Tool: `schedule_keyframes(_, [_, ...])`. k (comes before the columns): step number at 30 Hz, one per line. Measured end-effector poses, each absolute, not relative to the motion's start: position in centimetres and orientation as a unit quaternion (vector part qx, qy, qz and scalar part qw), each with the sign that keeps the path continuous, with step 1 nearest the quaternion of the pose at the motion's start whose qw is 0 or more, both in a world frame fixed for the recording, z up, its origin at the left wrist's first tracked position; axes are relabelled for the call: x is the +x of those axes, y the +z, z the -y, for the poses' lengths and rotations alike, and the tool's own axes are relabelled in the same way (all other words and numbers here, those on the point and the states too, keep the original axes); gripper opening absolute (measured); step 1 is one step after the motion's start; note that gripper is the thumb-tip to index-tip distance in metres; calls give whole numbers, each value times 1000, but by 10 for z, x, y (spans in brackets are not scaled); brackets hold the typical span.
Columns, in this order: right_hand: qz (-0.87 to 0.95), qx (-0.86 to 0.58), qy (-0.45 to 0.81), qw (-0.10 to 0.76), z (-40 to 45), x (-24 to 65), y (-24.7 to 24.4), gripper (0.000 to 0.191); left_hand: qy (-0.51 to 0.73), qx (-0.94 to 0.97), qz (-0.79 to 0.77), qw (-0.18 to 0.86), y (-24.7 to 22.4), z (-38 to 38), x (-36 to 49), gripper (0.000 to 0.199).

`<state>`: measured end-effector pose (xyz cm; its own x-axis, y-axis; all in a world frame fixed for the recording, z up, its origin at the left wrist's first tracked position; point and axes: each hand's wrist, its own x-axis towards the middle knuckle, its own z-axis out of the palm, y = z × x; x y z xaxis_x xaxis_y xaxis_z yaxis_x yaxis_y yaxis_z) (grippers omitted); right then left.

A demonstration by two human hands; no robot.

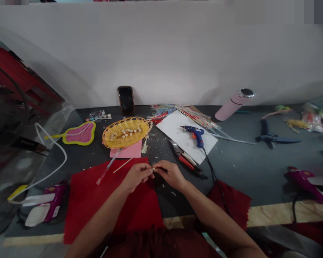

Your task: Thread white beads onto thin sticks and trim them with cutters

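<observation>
My left hand (138, 175) and my right hand (170, 173) meet over the right edge of a red cloth (118, 211). Between their fingertips is a small pale piece (153, 169), like a bead, pinched from both sides. Left of my left hand, a thin wooden stick (129, 160) lies across the cloth's top edge and a pink paper (126, 149). Beyond it stands a yellow woven basket (115, 141) holding several small pale beads. A blue glue gun (195, 134) rests on a white sheet (174, 125), with red-handled pliers (185, 160) beside my right hand.
A phone (126, 101) and a pink bottle (230, 105) stand near the wall. A pink and yellow fan-shaped item (79, 134) lies left. Purple devices sit at far left (51, 202) and far right (307, 181). The glue gun's black cord (214, 173) passes right of my right hand.
</observation>
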<state>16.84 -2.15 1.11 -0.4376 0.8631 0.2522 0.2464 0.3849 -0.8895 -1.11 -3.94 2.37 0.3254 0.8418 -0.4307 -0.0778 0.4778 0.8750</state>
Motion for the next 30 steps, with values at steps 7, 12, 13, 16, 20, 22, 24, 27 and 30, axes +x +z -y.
schedule_keyframes(7, [744, -374, 410, 373, 22, 168, 8, 12, 324, 408, -480, 706, 23, 40, -11, 27])
schedule_keyframes(12, [746, -375, 408, 369, 22, 169, 7, 13, 320, 413, -487, 700, 24, 40, -10, 28])
schedule_keyframes(13, [746, -376, 407, 368, 22, 169, 7, 13, 319, 414, -488, 699, 24, 40, -10, 29])
schedule_keyframes(16, [748, -377, 404, 368, 22, 169, 8, 13, 317, 417, -489, 697, 24, 40, -10, 29])
schedule_keyframes(20, [749, -374, 404, 368, 22, 169, 8, 12, 317, 417, -492, 696, 23, 39, -10, 29])
schedule_keyframes(22, [750, -375, 403, 366, 22, 169, 7, 13, 314, 419, -496, 692, 23, 39, -10, 30])
schedule_keyframes(24, [752, -376, 402, 362, 22, 169, 7, 13, 312, 421, -498, 691, 24, 39, -10, 31])
schedule_keyframes(27, [753, -377, 400, 361, 21, 169, 7, 12, 313, 419, -495, 694, 25, 39, -10, 30])
schedule_keyframes(30, [756, -374, 395, 365, 21, 168, 7, 12, 316, 418, -493, 695, 26, 39, -10, 30])
